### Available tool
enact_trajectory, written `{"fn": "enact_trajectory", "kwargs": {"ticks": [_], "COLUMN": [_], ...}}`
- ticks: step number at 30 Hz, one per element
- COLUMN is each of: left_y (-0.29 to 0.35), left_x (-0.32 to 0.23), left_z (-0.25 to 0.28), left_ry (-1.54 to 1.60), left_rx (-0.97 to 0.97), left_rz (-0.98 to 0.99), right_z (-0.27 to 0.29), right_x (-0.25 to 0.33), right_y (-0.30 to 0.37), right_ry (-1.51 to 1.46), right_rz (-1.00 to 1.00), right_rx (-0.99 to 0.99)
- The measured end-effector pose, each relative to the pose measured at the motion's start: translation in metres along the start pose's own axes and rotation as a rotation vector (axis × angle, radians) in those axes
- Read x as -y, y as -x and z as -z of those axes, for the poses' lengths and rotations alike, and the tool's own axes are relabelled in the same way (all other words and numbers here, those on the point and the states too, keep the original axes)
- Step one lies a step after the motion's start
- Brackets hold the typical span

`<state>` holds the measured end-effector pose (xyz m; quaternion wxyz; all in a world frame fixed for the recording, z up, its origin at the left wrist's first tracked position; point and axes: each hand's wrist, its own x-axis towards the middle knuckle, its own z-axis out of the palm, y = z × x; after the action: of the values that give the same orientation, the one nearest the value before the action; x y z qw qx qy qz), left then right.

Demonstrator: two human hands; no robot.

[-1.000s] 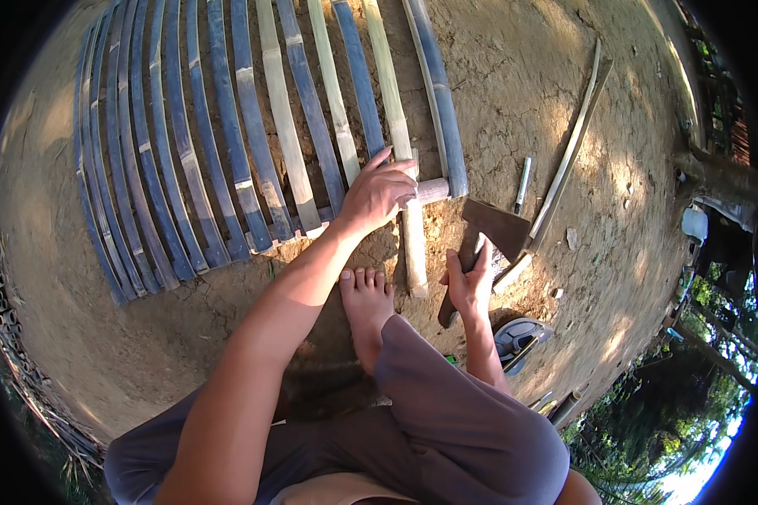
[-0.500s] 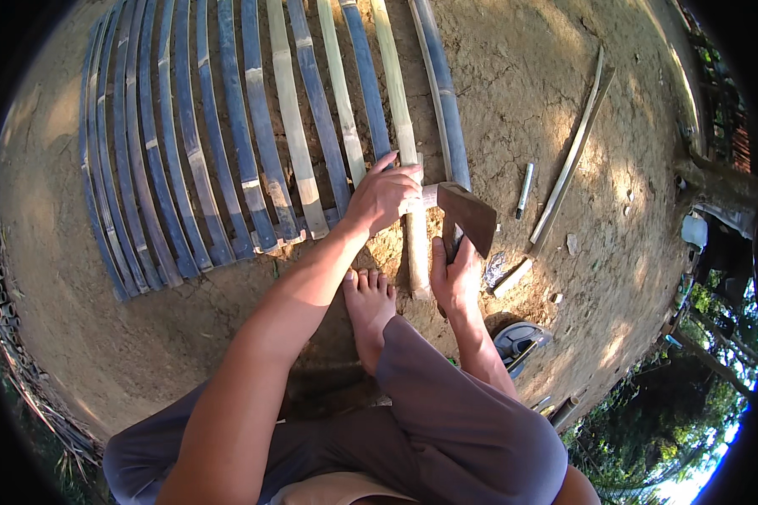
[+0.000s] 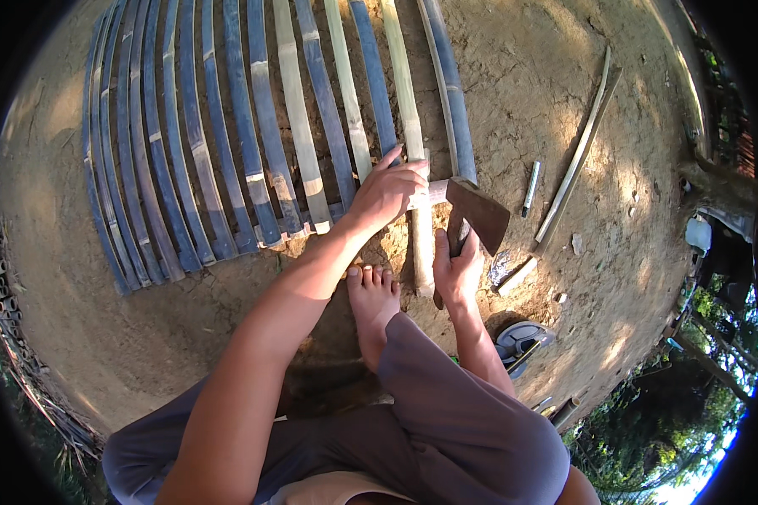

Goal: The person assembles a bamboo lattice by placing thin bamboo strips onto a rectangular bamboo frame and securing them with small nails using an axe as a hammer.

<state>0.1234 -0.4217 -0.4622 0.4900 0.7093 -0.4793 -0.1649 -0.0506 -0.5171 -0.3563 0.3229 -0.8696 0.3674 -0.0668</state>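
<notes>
Ground: and here it is, bare brown earth (image 3: 531,93), sun-dappled over on the right.
Rack: filling the far left, a slatted bamboo rack (image 3: 262,84), dark blue-grey slats mixed with pale ones, and a crossbar (image 3: 440,192) running under their near ends.
Trousers: grey trousers (image 3: 472,396) across the near side, one knee bent out to the right.
Long strips: two thin strips (image 3: 581,151), one pale, one darker, side by side at far right.
Left hand: the left hand (image 3: 387,195) is palm down, fingers bent over a pale slat's near end; whether it pinches anything underneath, one cannot tell.
Right hand: the right hand (image 3: 459,268) is wrapped round a handle, thumb up its left side.
Hatchet: that's the hatchet (image 3: 480,212), broad brown blade raised just beside the crossbar's right end; contact there is unclear.
Short stick: a stout pale stick (image 3: 423,252) between the hands, its far part by the left fingers, its near end jutting toward the person.
Foot: a bare foot (image 3: 375,307), just left of the stick.
Round thing: something grey and rounded (image 3: 522,338) sits right of the right forearm.
Marker: a white pen (image 3: 531,189), dark at its near end, lies left of the strips.
</notes>
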Motion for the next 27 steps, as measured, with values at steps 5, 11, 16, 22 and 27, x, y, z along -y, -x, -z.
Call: {"fn": "enact_trajectory", "kwargs": {"ticks": [5, 11, 16, 22, 27], "left_y": [0.003, 0.089, 0.181, 0.184, 0.137], "left_x": [-0.012, -0.081, -0.117, -0.117, -0.151], "left_z": [0.015, 0.06, 0.063, 0.072, 0.06], "left_ry": [-0.107, -0.301, -0.446, -0.177, 0.269], "left_rx": [0.074, -0.494, 0.082, 0.212, 0.013], "left_rz": [0.055, 0.406, 0.798, 1.094, 1.15], "right_z": [-0.008, -0.002, 0.003, 0.028, 0.024], "right_x": [0.002, -0.041, -0.075, -0.101, -0.034], "right_y": [-0.009, 0.005, 0.032, 0.035, 0.052], "right_ry": [-0.075, -0.098, -0.325, 0.138, -0.443], "right_rz": [-0.133, -0.278, -0.499, -0.407, -0.211], "right_rx": [0.022, 0.055, 0.047, 0.028, 0.295]}}
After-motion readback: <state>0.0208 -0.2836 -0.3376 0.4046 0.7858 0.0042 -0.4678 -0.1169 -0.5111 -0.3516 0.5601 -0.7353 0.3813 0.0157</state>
